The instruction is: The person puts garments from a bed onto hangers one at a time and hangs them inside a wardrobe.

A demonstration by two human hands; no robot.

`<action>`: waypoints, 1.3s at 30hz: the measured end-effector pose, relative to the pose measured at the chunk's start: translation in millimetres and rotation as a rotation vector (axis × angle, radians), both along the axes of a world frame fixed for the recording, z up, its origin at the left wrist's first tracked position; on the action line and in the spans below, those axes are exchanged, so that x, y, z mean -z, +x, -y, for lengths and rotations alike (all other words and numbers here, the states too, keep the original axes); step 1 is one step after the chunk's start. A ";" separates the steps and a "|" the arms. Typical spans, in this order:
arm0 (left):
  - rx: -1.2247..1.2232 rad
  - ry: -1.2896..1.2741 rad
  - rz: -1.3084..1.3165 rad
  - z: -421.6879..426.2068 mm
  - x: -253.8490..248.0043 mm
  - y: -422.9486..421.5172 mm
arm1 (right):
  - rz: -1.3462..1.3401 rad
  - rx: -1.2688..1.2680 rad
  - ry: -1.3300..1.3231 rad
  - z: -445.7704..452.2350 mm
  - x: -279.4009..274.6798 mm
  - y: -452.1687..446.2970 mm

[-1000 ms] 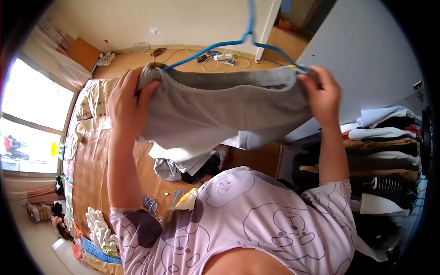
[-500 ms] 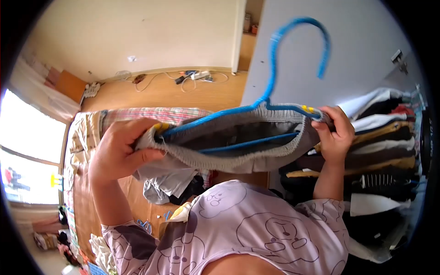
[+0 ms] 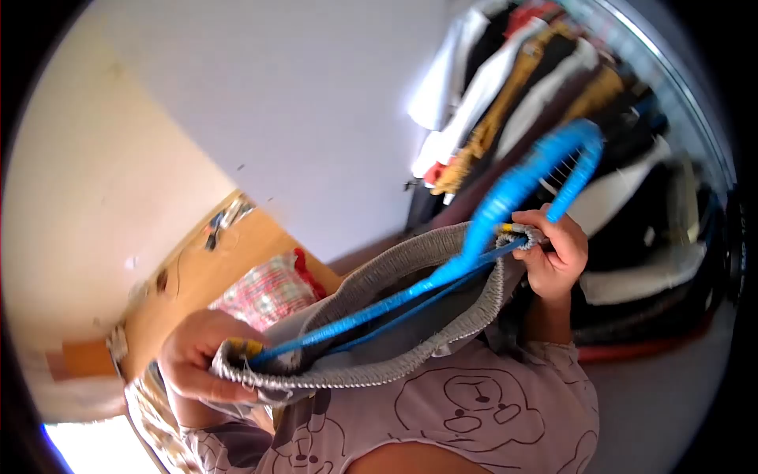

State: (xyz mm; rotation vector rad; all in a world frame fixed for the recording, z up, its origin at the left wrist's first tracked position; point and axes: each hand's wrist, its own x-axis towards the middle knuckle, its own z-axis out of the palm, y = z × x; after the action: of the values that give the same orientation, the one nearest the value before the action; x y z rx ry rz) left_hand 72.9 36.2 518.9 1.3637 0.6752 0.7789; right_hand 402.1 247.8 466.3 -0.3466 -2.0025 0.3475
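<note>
A pair of grey pants or shorts (image 3: pixel 426 355) with a gathered elastic waistband is stretched between my two hands. Inside the waist lies a blue hanger (image 3: pixel 371 304), its hook rising toward the upper right. Yellow patches show at both ends of the hanger. My left hand (image 3: pixel 201 355) is closed around the waistband's left end, thumb along the front edge. At the other end, my right hand (image 3: pixel 557 253) pinches the waistband and the hanger's tip. The lower part of the garment is out of sight below the waistband.
Clothes on hangers (image 3: pixel 513 103) crowd a rail (image 3: pixel 663 55) at the right. A pale door or panel (image 3: pixel 316 103) stands ahead. Left of it are a plaid-covered bed (image 3: pixel 268 292), the wooden floor (image 3: pixel 237 253) with cords (image 3: pixel 225 221), and a bright window (image 3: pixel 103 450).
My view has swung right toward the hanging clothes. The garment and hanger now tilt, right end higher, with the hook leaning right. Both hands keep their hold.
</note>
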 end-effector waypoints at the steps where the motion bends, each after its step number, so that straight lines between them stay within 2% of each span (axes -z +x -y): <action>1: -0.168 0.000 0.056 0.4 -2.1 13.0 | -0.085 0.049 0.029 4.6 5.1 9.9; 3: -0.319 -0.024 0.038 -3.0 -12.4 36.3 | -0.160 0.179 0.036 15.1 13.6 31.5; 5: -0.159 -0.179 0.074 -20.2 -13.2 43.3 | -0.145 0.358 0.039 24.9 18.3 49.3; 7: -0.211 -0.207 0.065 -28.3 -15.7 64.1 | -0.219 0.546 0.118 29.1 27.3 59.5; 8: -0.062 -0.151 0.092 -42.0 -14.2 70.3 | -0.253 0.639 0.077 30.4 34.0 66.2; 10: 0.037 -0.252 0.194 -56.5 -17.0 100.2 | -0.294 0.856 0.074 37.3 27.1 69.9; 11: 0.182 -0.277 0.102 -68.9 -21.9 107.6 | -0.334 0.948 0.092 40.2 21.5 70.5; 12: 0.201 -0.205 0.209 -72.3 -14.0 123.7 | -0.276 1.087 0.157 41.6 23.8 81.9; 13: 0.217 -0.132 0.317 -76.4 -3.3 143.9 | -0.280 1.105 0.169 45.6 24.4 86.7; 15: 0.237 -0.212 0.432 -84.3 3.3 173.8 | -0.740 0.808 -0.144 61.2 28.1 92.8; 16: 0.145 -0.133 0.363 -87.4 3.6 193.1 | -0.799 0.744 -0.324 71.1 29.7 94.1; 17: 0.162 -0.129 0.361 -90.4 10.5 210.4 | -0.805 0.755 -0.311 81.5 23.6 93.1; 19: 0.032 0.269 0.057 -98.9 32.2 242.5 | -0.512 0.263 -0.452 97.1 1.7 86.4; 23: -0.059 0.304 -0.030 -115.1 45.7 291.2 | -0.615 0.285 -0.442 77.1 -19.3 84.7; 25: -0.129 0.589 0.007 -131.6 53.2 308.2 | -0.720 0.308 -0.724 67.5 -23.2 100.2; 27: -0.021 0.512 -0.056 -153.3 44.1 308.0 | -0.729 0.329 -0.691 57.1 -24.0 121.2; 29: 0.044 1.041 0.009 -196.3 51.5 312.8 | -0.753 0.287 -0.609 50.5 -27.6 142.3; 30: -0.032 0.986 -0.027 -212.7 50.0 318.1 | -0.763 0.342 -0.588 49.4 -36.1 149.7; 31: -0.085 0.790 0.030 -230.7 54.0 329.1 | -0.782 0.348 -0.559 45.0 -41.9 156.4; 32: -0.066 0.627 -0.058 -247.5 44.4 338.5 | -0.769 0.330 -0.560 41.7 -50.0 163.0; 34: 0.035 0.454 0.117 -293.0 52.6 367.4 | -0.752 0.315 -0.556 27.9 -61.3 173.7; 35: 0.037 0.459 0.122 -307.1 52.1 376.1 | -0.757 0.298 -0.550 16.2 -65.0 178.7; 37: 0.118 0.135 0.017 -329.2 53.4 389.9 | -0.773 0.270 -0.570 -11.8 -71.4 189.4; 38: 0.102 0.135 -0.031 -349.0 70.3 394.3 | -0.749 0.271 -0.567 -31.4 -72.7 198.4; 39: -0.085 0.184 -0.082 -354.0 79.5 396.1 | -0.726 0.272 -0.563 -51.7 -74.0 207.5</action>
State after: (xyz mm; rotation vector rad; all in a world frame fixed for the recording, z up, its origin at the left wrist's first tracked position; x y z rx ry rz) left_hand 469.0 390.2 439.4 1.5490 0.7442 0.8737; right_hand 609.6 299.5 540.3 -0.7176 -1.1059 0.7429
